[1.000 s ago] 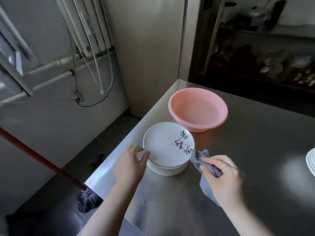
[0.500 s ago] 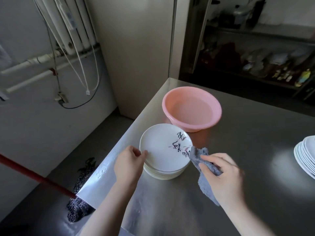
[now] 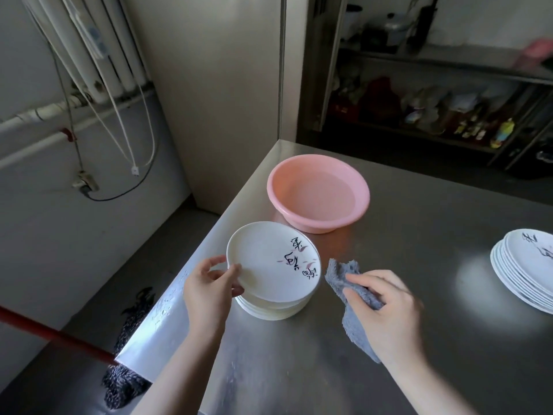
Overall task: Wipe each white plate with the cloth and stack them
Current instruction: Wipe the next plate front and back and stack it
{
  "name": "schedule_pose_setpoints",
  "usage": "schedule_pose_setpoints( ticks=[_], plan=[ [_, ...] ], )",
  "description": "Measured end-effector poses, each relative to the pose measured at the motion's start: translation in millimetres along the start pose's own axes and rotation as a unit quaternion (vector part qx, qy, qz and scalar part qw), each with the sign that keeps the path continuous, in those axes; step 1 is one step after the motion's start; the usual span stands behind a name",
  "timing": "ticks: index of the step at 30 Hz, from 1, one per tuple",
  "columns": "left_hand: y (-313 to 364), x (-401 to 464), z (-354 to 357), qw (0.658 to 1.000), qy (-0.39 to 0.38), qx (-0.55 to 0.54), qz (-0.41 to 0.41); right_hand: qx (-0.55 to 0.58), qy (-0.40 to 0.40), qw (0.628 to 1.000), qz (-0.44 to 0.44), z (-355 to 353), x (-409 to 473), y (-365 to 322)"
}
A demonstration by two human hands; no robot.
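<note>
Plate [image 3: 270,265] on top of the near pile [image 3: 269,307] sits tilted in the head view, its left rim raised off the plates beneath and its right rim low, close to the pile. The left hand [image 3: 209,284] pinches that raised left rim, thumb on the upper face and fingers curled under the edge, so the plate lies to the right of the fingers, its printed face up.

The right hand [image 3: 386,310] is just to the right of the pile, fingers curled round the grey cloth [image 3: 351,298], which is bunched in the grip with one end poking toward the plate's right rim and the other hanging below the palm. Cloth and rim are near but apart.

The coming wipe, as I judge it, turns on this: the plate's open face lies leftward of the cloth hand, which is the nearer one to the low rim.

The second pile of plates [image 3: 526,271] sits well apart at the right edge of the steel table [image 3: 404,295], and a pink basin [image 3: 317,193] stands just beyond the near pile.
</note>
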State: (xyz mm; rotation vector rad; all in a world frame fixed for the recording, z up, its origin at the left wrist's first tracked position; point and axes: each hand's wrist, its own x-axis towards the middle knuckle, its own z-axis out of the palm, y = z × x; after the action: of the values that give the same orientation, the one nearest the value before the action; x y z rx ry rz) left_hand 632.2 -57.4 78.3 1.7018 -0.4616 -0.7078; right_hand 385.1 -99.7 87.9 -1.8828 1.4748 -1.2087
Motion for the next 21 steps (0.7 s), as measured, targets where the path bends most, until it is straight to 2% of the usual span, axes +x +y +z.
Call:
schedule_pose_setpoints(
  ticks=[4, 9, 15, 21],
  plan=[
    [4, -6, 9, 0.999, -0.010, -0.038, 0.004, -0.005, 0.025, 0.999, 0.025, -18, 0, 9],
    [12, -34, 48, 0.995, -0.088, -0.047, 0.010, -0.008, 0.084, 0.993, 0.078, -67, -10, 25],
    [-13, -114, 126, 0.980, -0.187, -0.060, -0.027, -0.052, 0.166, 0.978, 0.118, -154, -29, 67],
    [-64, -217, 211, 0.969, -0.232, -0.043, -0.078, -0.070, 0.176, 0.974, 0.126, -244, -54, 132]
  ],
)
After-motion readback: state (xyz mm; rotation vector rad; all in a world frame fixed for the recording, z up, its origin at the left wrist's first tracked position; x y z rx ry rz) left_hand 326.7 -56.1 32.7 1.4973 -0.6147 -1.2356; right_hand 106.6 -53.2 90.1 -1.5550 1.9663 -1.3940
